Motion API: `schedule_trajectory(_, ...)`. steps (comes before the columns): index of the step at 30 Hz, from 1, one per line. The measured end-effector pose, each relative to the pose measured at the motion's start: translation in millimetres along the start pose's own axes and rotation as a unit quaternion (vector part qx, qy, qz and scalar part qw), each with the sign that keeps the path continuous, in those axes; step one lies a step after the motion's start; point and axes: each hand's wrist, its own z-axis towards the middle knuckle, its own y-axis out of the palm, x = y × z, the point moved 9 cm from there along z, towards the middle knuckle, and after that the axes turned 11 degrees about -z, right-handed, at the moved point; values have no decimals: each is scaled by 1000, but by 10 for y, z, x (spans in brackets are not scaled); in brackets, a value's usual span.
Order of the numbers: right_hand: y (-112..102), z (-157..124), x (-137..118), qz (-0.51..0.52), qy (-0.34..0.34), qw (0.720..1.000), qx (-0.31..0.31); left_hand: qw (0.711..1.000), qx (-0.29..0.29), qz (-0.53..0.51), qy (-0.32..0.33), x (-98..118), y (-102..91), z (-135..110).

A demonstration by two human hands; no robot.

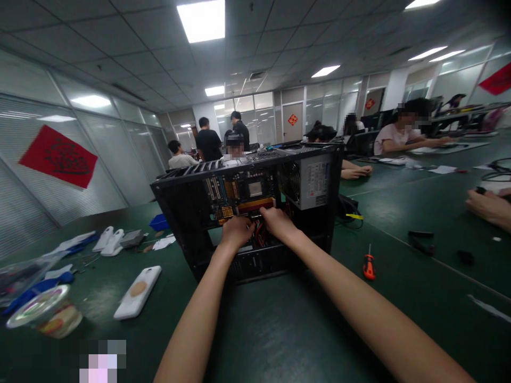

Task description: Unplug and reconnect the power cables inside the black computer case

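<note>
An open black computer case (183,213) stands upright on the green table (279,319), its motherboard (239,194) and power supply (315,183) facing me. Both my arms reach into it. My left hand (236,231) is curled closed just below the motherboard's lower edge. My right hand (278,222) is beside it, fingers pinched at the red and black cables (260,234) between the two hands. What exactly each hand grips is too small to make out.
A red-handled screwdriver (368,264) lies right of the case. A white phone-like case (138,291), a lidded bowl (46,311), white parts and a blue bin (159,222) sit at left. Another person's hand (489,206) rests at right; several people sit or stand behind.
</note>
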Motion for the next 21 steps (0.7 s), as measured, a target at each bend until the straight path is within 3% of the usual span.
schedule_trajectory(21, 100, 92, 69, 44, 5, 999, -11, 999, 24, -34, -8, -15, -46, 4)
